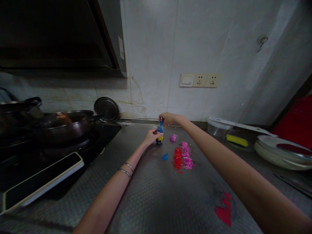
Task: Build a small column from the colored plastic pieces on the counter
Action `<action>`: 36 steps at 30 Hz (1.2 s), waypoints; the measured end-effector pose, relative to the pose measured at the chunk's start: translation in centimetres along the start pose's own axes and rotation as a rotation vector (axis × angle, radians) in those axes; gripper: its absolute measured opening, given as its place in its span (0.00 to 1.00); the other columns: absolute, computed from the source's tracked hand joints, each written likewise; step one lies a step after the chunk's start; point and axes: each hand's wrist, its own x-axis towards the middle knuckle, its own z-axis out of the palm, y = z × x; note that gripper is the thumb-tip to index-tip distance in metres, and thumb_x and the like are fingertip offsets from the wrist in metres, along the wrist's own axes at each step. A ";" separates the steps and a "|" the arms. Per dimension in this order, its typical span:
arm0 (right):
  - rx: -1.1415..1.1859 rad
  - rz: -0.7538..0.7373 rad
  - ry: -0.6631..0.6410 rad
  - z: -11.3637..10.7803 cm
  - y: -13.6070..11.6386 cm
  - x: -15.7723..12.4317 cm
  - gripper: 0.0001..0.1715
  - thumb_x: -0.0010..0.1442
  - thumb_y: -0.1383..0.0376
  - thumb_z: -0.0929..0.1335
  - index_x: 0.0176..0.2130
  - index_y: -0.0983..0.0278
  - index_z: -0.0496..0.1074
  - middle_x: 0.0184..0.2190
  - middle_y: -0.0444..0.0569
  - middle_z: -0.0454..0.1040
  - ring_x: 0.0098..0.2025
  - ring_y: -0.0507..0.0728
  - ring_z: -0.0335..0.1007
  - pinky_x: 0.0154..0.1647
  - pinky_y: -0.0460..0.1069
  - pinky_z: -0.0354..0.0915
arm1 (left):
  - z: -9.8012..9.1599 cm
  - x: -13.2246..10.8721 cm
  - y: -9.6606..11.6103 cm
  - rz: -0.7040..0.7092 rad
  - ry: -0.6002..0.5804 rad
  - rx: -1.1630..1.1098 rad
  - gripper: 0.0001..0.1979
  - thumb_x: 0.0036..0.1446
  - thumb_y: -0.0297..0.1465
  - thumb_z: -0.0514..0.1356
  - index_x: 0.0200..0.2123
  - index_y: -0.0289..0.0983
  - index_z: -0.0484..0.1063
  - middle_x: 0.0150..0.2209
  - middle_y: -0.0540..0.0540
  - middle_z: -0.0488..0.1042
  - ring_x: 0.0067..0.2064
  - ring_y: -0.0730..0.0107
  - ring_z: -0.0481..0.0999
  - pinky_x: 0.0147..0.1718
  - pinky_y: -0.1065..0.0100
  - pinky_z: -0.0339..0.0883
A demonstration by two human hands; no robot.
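Observation:
A small bottle (160,134) with blue and yellow contents stands upright on the metal counter (156,195) near the back wall. My left hand (151,136) is closed around its lower side. My right hand (167,118) pinches the bottle's top from above. Just right of the bottle lies a small pink piece (173,137). In front of it lie a blue bit (165,157), a red pile of small bands (177,158) and a pink pile (187,155).
A stove with a dark wok (63,125) and a round lid (106,109) stands at left. A phone (41,180) lies on the stove's front edge. At right are a yellow sponge (237,140), a clear container (216,128) and stacked plates (280,151). A red mark (224,209) is on the counter.

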 end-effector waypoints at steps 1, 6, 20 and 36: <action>-0.013 -0.011 -0.006 0.0 0.1 0.1 0.21 0.45 0.74 0.68 0.42 0.68 0.70 0.32 0.52 0.74 0.25 0.51 0.69 0.23 0.43 0.63 | 0.0 -0.1 0.1 -0.003 -0.002 -0.002 0.16 0.40 0.33 0.63 0.33 0.30 0.74 0.26 0.45 0.73 0.26 0.74 0.67 0.27 0.71 0.60; -0.109 -0.101 0.023 0.0 0.7 0.7 0.22 0.43 0.73 0.69 0.41 0.68 0.71 0.34 0.51 0.74 0.32 0.53 0.69 0.28 0.43 0.62 | 0.0 -0.3 0.7 -0.019 -0.001 -0.035 0.16 0.39 0.33 0.64 0.33 0.30 0.74 0.26 0.46 0.73 0.26 0.74 0.67 0.27 0.71 0.61; 0.004 -0.156 0.044 0.1 0.9 0.7 0.22 0.40 0.74 0.69 0.39 0.65 0.74 0.34 0.49 0.75 0.34 0.53 0.68 0.32 0.44 0.62 | 0.0 -0.1 0.2 0.001 -0.014 -0.026 0.17 0.40 0.35 0.64 0.34 0.31 0.73 0.27 0.45 0.73 0.26 0.74 0.68 0.28 0.71 0.61; 0.174 -0.156 0.385 1.4 1.8 -2.0 0.16 0.55 0.64 0.60 0.34 0.70 0.74 0.30 0.49 0.74 0.32 0.51 0.66 0.32 0.43 0.57 | 0.1 0.2 -0.1 0.007 -0.004 0.013 0.14 0.39 0.35 0.63 0.30 0.31 0.74 0.25 0.46 0.72 0.25 0.75 0.65 0.26 0.72 0.58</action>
